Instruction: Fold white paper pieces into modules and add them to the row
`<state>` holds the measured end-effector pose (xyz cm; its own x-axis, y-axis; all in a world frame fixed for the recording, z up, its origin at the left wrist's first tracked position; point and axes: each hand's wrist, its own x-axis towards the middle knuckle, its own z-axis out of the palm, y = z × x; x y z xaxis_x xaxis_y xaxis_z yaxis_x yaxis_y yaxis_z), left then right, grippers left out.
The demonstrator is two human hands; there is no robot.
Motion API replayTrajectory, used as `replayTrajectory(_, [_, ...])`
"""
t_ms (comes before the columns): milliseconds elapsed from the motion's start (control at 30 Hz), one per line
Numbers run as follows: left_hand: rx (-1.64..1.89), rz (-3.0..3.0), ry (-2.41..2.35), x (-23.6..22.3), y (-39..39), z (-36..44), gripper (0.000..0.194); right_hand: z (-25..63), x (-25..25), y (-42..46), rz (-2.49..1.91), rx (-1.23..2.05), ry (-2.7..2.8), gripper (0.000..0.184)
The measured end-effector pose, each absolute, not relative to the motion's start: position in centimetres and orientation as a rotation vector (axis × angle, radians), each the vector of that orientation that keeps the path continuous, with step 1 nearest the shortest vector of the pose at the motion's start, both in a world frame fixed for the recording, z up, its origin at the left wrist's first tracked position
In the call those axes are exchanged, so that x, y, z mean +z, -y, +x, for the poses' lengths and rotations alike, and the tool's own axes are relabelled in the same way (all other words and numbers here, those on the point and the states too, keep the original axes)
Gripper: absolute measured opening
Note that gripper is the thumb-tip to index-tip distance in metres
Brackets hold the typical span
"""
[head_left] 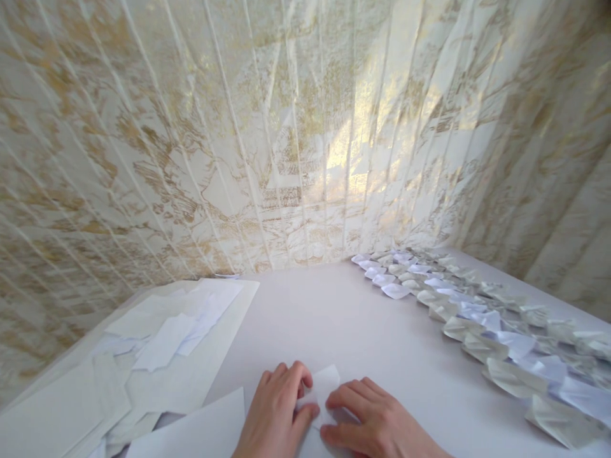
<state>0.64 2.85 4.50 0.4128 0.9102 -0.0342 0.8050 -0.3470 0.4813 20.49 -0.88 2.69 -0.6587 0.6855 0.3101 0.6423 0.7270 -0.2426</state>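
Observation:
A small piece of white paper (327, 380) lies at the bottom centre of the head view, between my two hands. My left hand (279, 407) has its fingers curled, with the thumb and forefinger closed on the paper's left side. From the right, my right hand (375, 416) grips the paper's edge with bent fingers and thumb. Part of the paper is hidden behind the fingers. Just left of my left hand is a larger white sheet (200, 423), flat on the white table (305, 318).
Loose and torn paper pieces (162, 340) are piled on the left of the table. Rows of small folded paper pieces (510, 343), white and greyish, run along the right side. A patterned, pleated curtain (286, 127) hangs behind the table.

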Motion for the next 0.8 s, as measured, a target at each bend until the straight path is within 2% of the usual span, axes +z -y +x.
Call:
replayTrajectory(333, [0.599,2.345,-1.370,2.9,-2.3,0.4,0.021,20.3,3.0,1.1,-1.018,0.076,2.560,0.009])
replayTrajectory(500, [0.656,2.346,-1.376,2.3,-2.4,0.3,0.015,20.0,2.5,1.2,-0.936,0.000,2.547,0.018])
replayTrajectory(800, [0.578,2.328,-1.361,2.9,-2.7,0.1,0.009,19.7,2.5,1.2,-0.934,-0.079,2.528,0.023])
